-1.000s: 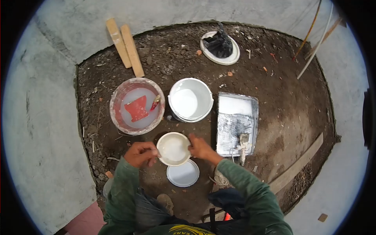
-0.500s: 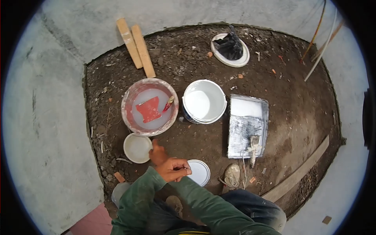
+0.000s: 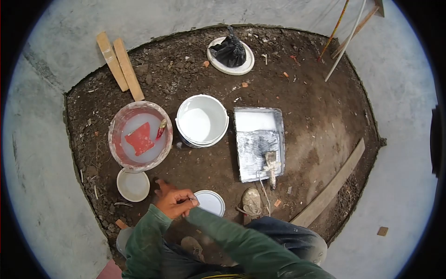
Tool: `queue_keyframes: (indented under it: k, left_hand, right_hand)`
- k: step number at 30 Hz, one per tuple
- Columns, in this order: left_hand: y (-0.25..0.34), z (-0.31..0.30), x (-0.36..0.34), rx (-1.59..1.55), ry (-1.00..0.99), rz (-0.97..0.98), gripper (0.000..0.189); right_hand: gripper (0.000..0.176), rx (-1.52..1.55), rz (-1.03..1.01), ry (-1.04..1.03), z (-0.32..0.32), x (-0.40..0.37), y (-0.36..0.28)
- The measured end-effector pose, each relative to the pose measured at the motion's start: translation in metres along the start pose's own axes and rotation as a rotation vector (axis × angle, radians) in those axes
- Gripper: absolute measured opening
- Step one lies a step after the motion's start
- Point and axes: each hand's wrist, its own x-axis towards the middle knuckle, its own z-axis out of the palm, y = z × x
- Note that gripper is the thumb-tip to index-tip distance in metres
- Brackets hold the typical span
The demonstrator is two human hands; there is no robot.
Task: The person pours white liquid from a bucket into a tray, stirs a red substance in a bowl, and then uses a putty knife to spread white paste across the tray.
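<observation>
My left hand (image 3: pixel 174 203) crosses over my right wrist, its thumb and fingers pinched on the cuff of the green right sleeve (image 3: pixel 223 228). My right hand (image 3: pixel 162 187) reaches out beyond it, partly hidden beneath; its visible fingers are slightly apart and hold nothing. Just left of it sits a small whitish bowl (image 3: pixel 133 185). A round white lid (image 3: pixel 210 203) lies right of my hands, close to the sleeve.
A pinkish bucket (image 3: pixel 114 149) holds cloudy liquid, a red scraper and a brush handle. Beside it stand a white paint bucket (image 3: pixel 218 139) and a paint tray (image 3: pixel 237 158) with a brush (image 3: pixel 271 167). Planks, a black bag on a lid, shoes and walls surround them.
The view has shifted, so the objects appear farther left. My right hand has drawn away from the small bowl and is more covered by my left hand, which stays at the cuff.
</observation>
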Motion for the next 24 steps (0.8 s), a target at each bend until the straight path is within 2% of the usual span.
queue_keyframes:
  k: [2, 4, 5, 7, 8, 11, 13, 14, 16, 20, 24]
  left_hand:
    - [0.002, -0.003, 0.004, -0.006, -0.001, 0.002, 0.017]
    - [-0.001, -0.007, 0.011, 0.034, 0.025, -0.003, 0.017]
    - [-0.003, -0.007, 0.014, 0.030, 0.020, 0.002, 0.017]
    - [-0.008, -0.007, 0.021, 0.117, 0.051, -0.038, 0.016]
    - [-0.014, -0.006, 0.025, 0.177, 0.089, -0.049, 0.017]
    - [-0.018, -0.002, 0.032, 0.339, 0.112, -0.050, 0.017]
    - [-0.023, -0.001, 0.033, 0.379, 0.124, -0.073, 0.018]
    - [-0.024, -0.001, 0.034, 0.421, 0.138, -0.095, 0.020]
    - [-0.031, -0.003, 0.036, 0.476, 0.139, -0.115, 0.021]
    - [-0.042, -0.005, 0.036, 0.569, 0.176, -0.170, 0.024]
    - [-0.045, 0.002, 0.040, 0.589, 0.163, -0.186, 0.024]
  right_hand:
    - [0.042, 0.159, -0.103, -0.231, -0.063, -0.024, -0.005]
    - [0.040, -0.718, 0.022, -0.112, -0.132, -0.055, -0.070]
    - [0.042, -0.791, 0.049, -0.115, -0.171, -0.072, -0.077]
    - [0.040, -0.948, 0.172, -0.067, -0.243, -0.098, -0.046]
    - [0.028, -0.935, 0.088, 0.042, -0.276, -0.125, -0.054]
    - [0.029, -1.032, 0.192, 0.228, -0.346, -0.183, -0.030]
    - [0.038, -0.948, 0.291, 0.361, -0.361, -0.211, -0.009]
    - [0.038, -0.946, 0.292, 0.366, -0.361, -0.220, 0.006]
    - [0.048, -0.819, 0.297, 0.511, -0.359, -0.228, 0.046]
    - [0.053, -0.843, 0.348, 0.540, -0.344, -0.228, 0.084]
    - [0.052, -0.808, 0.442, 0.568, -0.345, -0.227, 0.091]
